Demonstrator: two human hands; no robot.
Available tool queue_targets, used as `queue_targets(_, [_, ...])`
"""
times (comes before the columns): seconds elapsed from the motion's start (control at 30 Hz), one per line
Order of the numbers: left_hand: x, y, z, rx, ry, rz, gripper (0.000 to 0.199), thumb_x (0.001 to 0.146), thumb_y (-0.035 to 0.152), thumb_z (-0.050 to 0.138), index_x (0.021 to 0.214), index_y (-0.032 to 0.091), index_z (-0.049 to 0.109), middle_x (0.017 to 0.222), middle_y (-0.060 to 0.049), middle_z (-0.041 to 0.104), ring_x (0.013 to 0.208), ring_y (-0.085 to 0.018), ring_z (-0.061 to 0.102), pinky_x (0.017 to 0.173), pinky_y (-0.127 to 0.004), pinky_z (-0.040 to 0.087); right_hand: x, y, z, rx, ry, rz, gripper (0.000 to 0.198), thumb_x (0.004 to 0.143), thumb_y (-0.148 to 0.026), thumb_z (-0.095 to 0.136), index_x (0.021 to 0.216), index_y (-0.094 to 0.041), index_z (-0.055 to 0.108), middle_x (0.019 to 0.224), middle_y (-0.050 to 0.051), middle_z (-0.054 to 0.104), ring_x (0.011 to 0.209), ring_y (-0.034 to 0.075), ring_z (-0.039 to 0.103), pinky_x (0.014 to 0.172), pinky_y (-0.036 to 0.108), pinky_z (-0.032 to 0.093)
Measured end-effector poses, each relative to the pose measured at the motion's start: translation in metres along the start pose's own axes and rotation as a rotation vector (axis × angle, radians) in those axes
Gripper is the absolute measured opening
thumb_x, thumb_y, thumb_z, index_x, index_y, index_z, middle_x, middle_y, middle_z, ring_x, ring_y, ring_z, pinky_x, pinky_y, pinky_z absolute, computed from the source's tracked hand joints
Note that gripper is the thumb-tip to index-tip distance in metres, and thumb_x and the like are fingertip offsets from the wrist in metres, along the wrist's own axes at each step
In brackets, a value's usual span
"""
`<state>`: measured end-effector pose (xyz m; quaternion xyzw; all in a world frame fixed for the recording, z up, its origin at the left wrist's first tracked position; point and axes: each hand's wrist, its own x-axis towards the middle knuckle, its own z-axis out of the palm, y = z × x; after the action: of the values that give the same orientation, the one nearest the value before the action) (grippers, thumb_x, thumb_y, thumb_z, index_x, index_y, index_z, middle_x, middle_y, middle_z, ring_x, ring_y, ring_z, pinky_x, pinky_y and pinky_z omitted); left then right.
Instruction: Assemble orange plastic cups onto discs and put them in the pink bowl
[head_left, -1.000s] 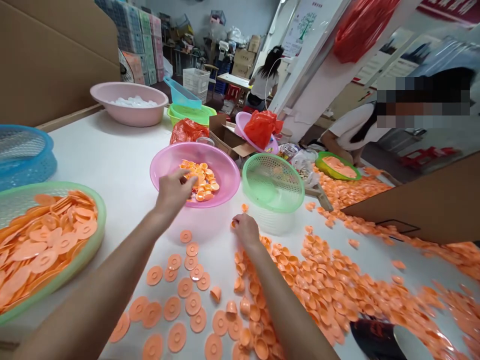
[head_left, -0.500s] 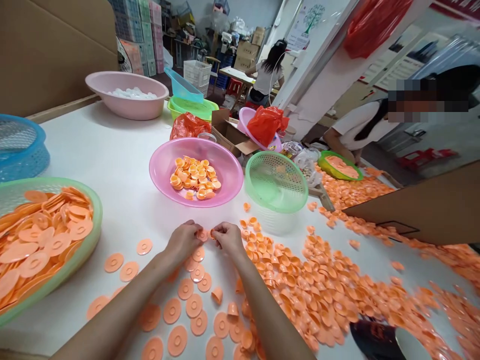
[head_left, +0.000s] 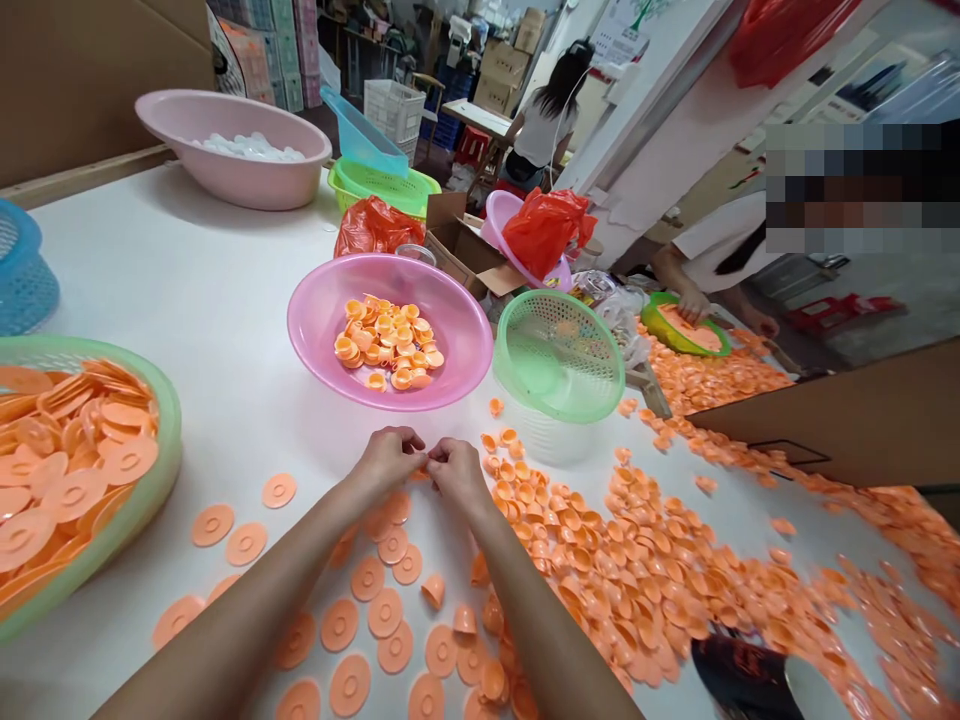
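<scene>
In front of the pink basin my left hand (head_left: 391,458) and my right hand (head_left: 454,470) meet, fingertips pinched together. Half a second earlier the left held a flat orange disc and the right a small orange cup; now my fingers mostly hide both pieces. Below my hands, loose orange discs (head_left: 349,686) with a raised centre ring lie on the white table. To the right spreads a large heap of small orange cups (head_left: 592,545). The pink basin (head_left: 315,345) beyond my hands holds orange pieces (head_left: 390,335), cups joined to discs.
A green basket (head_left: 171,440) full of orange discs stands at left, near a blue basket (head_left: 30,285). A green colander (head_left: 517,385) sits right of the basin. A pale pink tub (head_left: 292,185) holds white pieces. Across the table, another person's hand (head_left: 694,305) reaches into a green bowl (head_left: 720,345).
My hands have come together, closing the gap between disc and cup. The view has shifted slightly. The co-worker's hand now shows over the green bowl.
</scene>
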<state>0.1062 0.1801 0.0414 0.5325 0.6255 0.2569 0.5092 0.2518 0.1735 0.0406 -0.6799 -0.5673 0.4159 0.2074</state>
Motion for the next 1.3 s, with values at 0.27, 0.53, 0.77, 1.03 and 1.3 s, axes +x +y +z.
queue_targets(0.27, [-0.004, -0.021, 0.001, -0.013, -0.021, 0.036, 0.018, 0.070, 0.011, 0.052, 0.058, 0.016, 0.064, 0.055, 0.000, 0.060, 0.053, -0.011, 0.056, 0.053, -0.020, 0.043, -0.004, 0.001, 0.004, -0.040, 0.041, 0.024, 0.009, 0.068, -0.011, 0.056, 0.063, -0.019, 0.059, 0.048, -0.003, 0.057, 0.045, 0.012, 0.056, 0.045, 0.020, 0.038])
queue_targets(0.53, [-0.005, -0.005, 0.006, 0.039, 0.023, -0.020, 0.007, 0.065, 0.015, 0.059, 0.067, 0.017, 0.066, 0.064, -0.001, 0.067, 0.058, -0.013, 0.059, 0.051, -0.021, 0.042, -0.002, -0.008, 0.006, -0.245, 0.092, -0.095, 0.015, 0.067, -0.006, 0.057, 0.061, -0.018, 0.063, 0.058, 0.000, 0.064, 0.058, 0.013, 0.060, 0.057, 0.021, 0.040])
queue_targets(0.77, [-0.006, -0.019, 0.012, -0.009, 0.048, 0.022, 0.011, 0.069, 0.025, 0.059, 0.062, 0.017, 0.062, 0.056, 0.002, 0.061, 0.057, -0.013, 0.056, 0.052, -0.022, 0.040, -0.015, 0.003, 0.020, -0.274, 0.220, -0.173, 0.013, 0.076, -0.011, 0.054, 0.070, -0.019, 0.062, 0.069, 0.002, 0.067, 0.063, 0.014, 0.058, 0.060, 0.022, 0.039])
queue_targets(1.03, [-0.010, -0.012, 0.008, -0.020, 0.008, -0.067, 0.007, 0.064, 0.016, 0.058, 0.057, 0.017, 0.062, 0.047, 0.002, 0.058, 0.045, -0.013, 0.057, 0.045, -0.022, 0.039, 0.006, -0.004, -0.011, -0.369, 0.061, -0.187, 0.011, 0.079, -0.014, 0.061, 0.072, -0.018, 0.069, 0.066, 0.001, 0.069, 0.061, 0.013, 0.063, 0.059, 0.020, 0.042])
queue_targets(1.3, [-0.042, 0.047, -0.035, 0.012, 0.410, 0.295, 0.016, 0.074, 0.022, 0.056, 0.074, 0.020, 0.072, 0.065, 0.002, 0.069, 0.061, -0.012, 0.062, 0.060, -0.021, 0.047, 0.069, 0.002, -0.076, -0.774, 0.396, -0.011, 0.026, 0.084, -0.002, 0.051, 0.105, -0.009, 0.066, 0.106, 0.019, 0.066, 0.087, 0.022, 0.069, 0.071, 0.027, 0.046])
